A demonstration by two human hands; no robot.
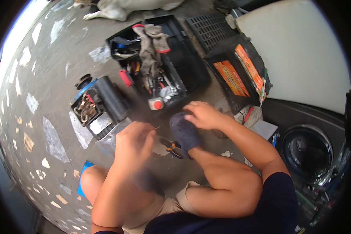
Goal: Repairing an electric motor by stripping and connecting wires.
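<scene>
My left hand is closed in a pinch, and a thin reddish strand, probably wire, sticks out from its fingertips. My right hand rests by the toe of my dark blue clog, thumb and fingers apart, with nothing visible in it. Beside the clog, pliers with orange and black handles lie on the floor. Left of my left hand is a machine, apparently an electric pump, with a black cylinder, a blue part and an uncovered box of wiring.
Ahead sits an opened black toolbox with wrenches, screwdrivers and grey gloves. A small white box with a red button stands at its near edge. A black battery-like case, a grate and a washer-like door are to the right. An animal lies beyond.
</scene>
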